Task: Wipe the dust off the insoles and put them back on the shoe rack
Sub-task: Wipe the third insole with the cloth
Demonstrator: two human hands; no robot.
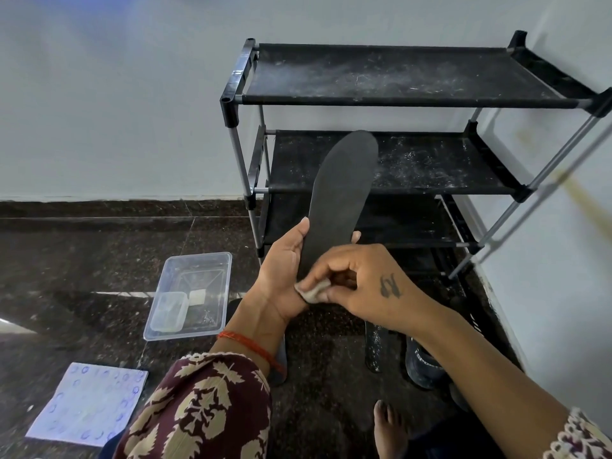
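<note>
Head camera looks down, close over both hands, toward the shoe rack [397, 94].

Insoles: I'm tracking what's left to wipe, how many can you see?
2: one insole in the left hand, one dusty on the floor. Others may be hidden.

One shoe rack [390, 101], three insoles [341, 200] [376, 349] [280, 362], two clear tubs [212, 260] [167, 311], one cloth [313, 290], one patterned sheet [87, 404].

Left hand [284, 276] grips black insole [341, 197] upright before dusty shoe rack [397, 101]; right hand [361, 286] pinches cloth [313, 291] at heel.
</note>
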